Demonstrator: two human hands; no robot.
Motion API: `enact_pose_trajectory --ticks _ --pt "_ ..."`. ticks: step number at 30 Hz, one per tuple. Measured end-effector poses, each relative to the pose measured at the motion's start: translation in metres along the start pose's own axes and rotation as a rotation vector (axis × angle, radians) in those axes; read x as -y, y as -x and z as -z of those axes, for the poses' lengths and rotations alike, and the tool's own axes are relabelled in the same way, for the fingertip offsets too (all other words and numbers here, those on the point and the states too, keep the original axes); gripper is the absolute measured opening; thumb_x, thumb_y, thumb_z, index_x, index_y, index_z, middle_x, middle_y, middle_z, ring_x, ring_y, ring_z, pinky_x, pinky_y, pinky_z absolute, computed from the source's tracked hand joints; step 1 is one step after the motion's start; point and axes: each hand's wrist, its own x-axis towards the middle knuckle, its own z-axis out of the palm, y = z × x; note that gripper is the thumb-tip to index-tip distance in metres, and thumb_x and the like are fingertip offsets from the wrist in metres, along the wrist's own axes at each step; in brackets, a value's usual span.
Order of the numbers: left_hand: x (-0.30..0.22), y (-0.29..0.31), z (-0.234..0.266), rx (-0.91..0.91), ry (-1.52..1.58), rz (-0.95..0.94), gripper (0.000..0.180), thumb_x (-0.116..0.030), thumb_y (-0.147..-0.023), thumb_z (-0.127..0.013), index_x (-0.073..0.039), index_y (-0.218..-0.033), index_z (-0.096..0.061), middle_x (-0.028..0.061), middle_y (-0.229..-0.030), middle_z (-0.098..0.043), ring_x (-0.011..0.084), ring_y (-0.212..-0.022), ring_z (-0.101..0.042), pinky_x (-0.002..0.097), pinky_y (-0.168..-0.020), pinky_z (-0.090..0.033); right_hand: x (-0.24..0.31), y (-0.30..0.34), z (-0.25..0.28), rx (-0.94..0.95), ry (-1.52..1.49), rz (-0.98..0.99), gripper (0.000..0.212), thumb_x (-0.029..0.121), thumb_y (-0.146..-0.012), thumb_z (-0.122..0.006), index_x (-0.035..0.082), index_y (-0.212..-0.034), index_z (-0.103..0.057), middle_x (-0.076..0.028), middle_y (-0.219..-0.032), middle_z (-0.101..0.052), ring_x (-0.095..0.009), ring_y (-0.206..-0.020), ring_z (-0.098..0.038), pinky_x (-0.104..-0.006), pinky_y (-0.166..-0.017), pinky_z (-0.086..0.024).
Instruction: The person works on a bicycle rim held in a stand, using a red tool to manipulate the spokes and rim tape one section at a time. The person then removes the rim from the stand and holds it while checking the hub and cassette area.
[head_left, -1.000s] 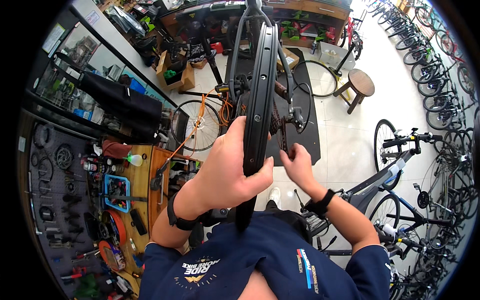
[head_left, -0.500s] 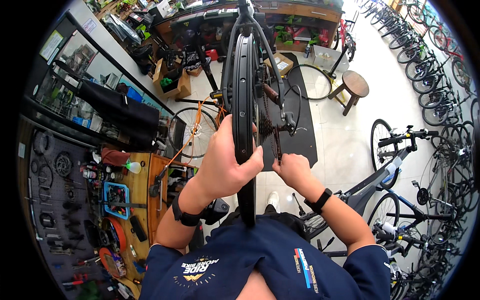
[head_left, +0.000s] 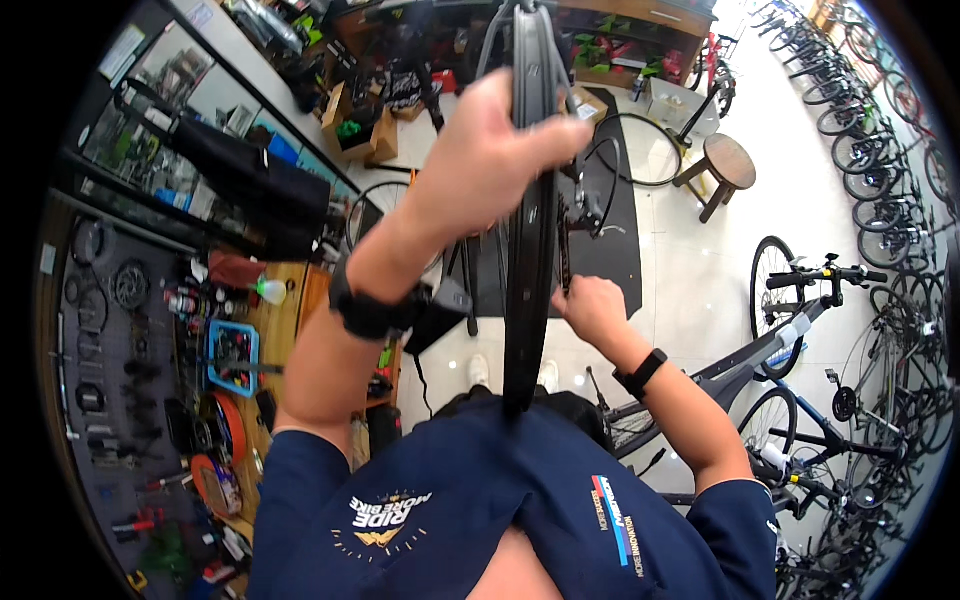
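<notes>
A black bicycle wheel rim [head_left: 533,230] stands upright in front of me, seen edge-on, with a row of holes along its bare channel. My left hand [head_left: 480,150] is at its upper part, smeared by motion. Its thumb crosses in front of the rim, and its other fingers are hard to make out. Lower down on the right side, my right hand [head_left: 595,312] is closed on the lower end of a narrow dark bike part [head_left: 565,262], whose kind I cannot tell. Above that hand sits the rear derailleur [head_left: 588,218], partly hidden.
A wooden stool [head_left: 728,162] stands to the right on the tiled floor. Behind it lies a loose tyre [head_left: 645,183]. A grey bike [head_left: 745,365] leans at the right, near rows of bicycles. On the left are a wooden bench [head_left: 285,320] and a blue tray [head_left: 213,355].
My left hand has moved up and away along the rim, its wrist rising with it. My right hand stays low at the bike part. The view has shifted slightly.
</notes>
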Motion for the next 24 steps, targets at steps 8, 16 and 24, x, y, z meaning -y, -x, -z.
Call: enact_pose_trajectory --ticks 8,16,24 --pt "0.007 -0.036 0.005 -0.055 -0.023 -0.17 0.028 -0.022 -0.083 -0.072 0.006 -0.079 -0.068 0.0021 -0.065 -0.058 0.0073 -0.055 -0.052 0.0245 -0.052 -0.042 -0.011 0.012 -0.022 -0.087 -0.052 0.085 0.035 0.03 -0.086 -0.056 0.001 -0.069 -0.066 -0.021 -0.069 -0.065 -0.04 -0.065 -0.065 -0.0472 -0.061 -0.052" --pt "-0.009 -0.034 0.026 0.003 0.037 -0.245 0.028 -0.018 -0.091 -0.06 0.008 -0.089 -0.068 0.0047 -0.07 -0.064 0.0093 -0.062 -0.056 0.0258 -0.055 -0.045 -0.001 0.012 -0.013 -0.214 0.0 0.203 0.038 0.033 -0.084 -0.064 0.002 -0.062 -0.059 -0.016 -0.054 -0.055 -0.036 -0.054 -0.059 -0.0424 -0.052 -0.046" --pt "-0.002 -0.079 0.063 0.126 0.014 -0.172 0.023 -0.011 -0.094 -0.055 0.006 -0.103 -0.067 0.0091 -0.08 -0.066 0.0135 -0.066 -0.06 0.0279 -0.063 -0.05 -0.005 0.009 -0.015 -0.279 -0.026 0.256 0.038 0.03 -0.084 -0.063 0.0 -0.061 -0.059 -0.016 -0.049 -0.051 -0.033 -0.045 -0.052 -0.0434 -0.048 -0.042"
